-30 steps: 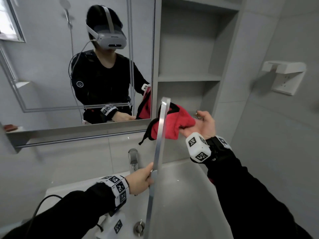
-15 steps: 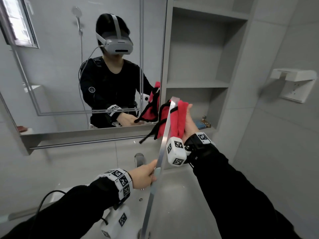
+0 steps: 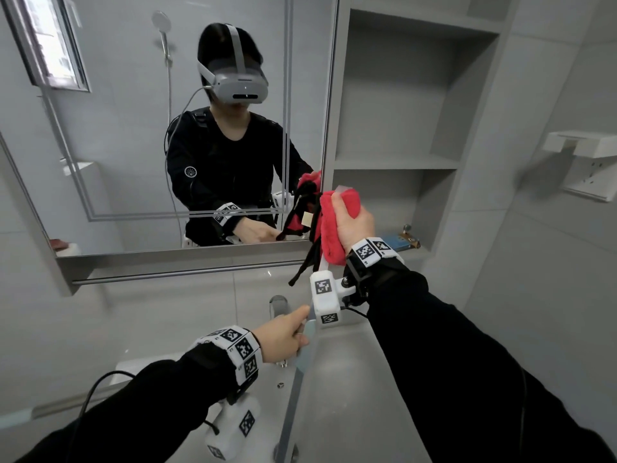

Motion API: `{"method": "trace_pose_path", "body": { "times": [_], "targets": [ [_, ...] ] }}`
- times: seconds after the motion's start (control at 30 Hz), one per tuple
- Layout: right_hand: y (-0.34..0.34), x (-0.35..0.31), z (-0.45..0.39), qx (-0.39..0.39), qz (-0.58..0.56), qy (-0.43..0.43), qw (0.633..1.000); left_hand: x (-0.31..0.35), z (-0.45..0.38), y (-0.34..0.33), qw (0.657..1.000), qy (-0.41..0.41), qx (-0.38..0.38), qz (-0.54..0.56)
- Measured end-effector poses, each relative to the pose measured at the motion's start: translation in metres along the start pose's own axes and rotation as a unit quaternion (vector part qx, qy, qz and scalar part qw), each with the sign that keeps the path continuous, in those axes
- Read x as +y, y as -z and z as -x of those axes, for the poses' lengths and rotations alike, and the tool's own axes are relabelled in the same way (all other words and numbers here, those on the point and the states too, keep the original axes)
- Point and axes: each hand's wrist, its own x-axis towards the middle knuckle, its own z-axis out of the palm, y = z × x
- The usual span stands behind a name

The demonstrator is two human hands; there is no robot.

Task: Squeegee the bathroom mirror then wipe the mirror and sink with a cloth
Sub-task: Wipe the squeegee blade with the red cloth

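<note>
Standing at the sink (image 3: 334, 389), the person is holding a long squeegee (image 3: 302, 359) upright in front of the mirror (image 3: 133, 128). The left hand (image 3: 283, 332) is gripping the squeegee at its pale handle partway up, fingers curled round it. The right hand (image 3: 354, 225) is closing its fingers and thumb round a red cloth (image 3: 334, 242), and the cloth is folding over the upper end of the squeegee, whose tip is just showing above the red fabric. Black trim straps (image 3: 303, 262) from the cloth are hanging down beside the blade. All of this is sitting just beside the mirror's right edge, in front of the open shelf niche (image 3: 400, 162). A small blue item (image 3: 397, 240) is lying on the lowest shelf behind the right wrist. The tap (image 3: 277, 304) is standing behind the left hand, at the back of the basin. Both wrists are wearing white marker blocks, and both sleeves are black.
</note>
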Motion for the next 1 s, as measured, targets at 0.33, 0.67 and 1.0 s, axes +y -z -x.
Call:
{"method": "trace_pose_path", "body": {
  "times": [0.33, 0.67, 1.0],
  "targets": [
    [-0.014, 0.006, 0.031, -0.102, -0.049, -0.029, 0.993, 0.007, -0.001, 0.036, 0.983, -0.004, 0.096, 0.156],
    [-0.021, 0.02, 0.038, -0.044, 0.014, 0.012, 0.999, 0.0, 0.007, 0.034, 0.99, 0.001, 0.104, 0.1],
    [-0.014, 0.015, 0.032, -0.074, 0.068, 0.045, 0.994, -0.002, 0.016, 0.034, 0.997, -0.001, 0.073, 0.01]
  ]
}}
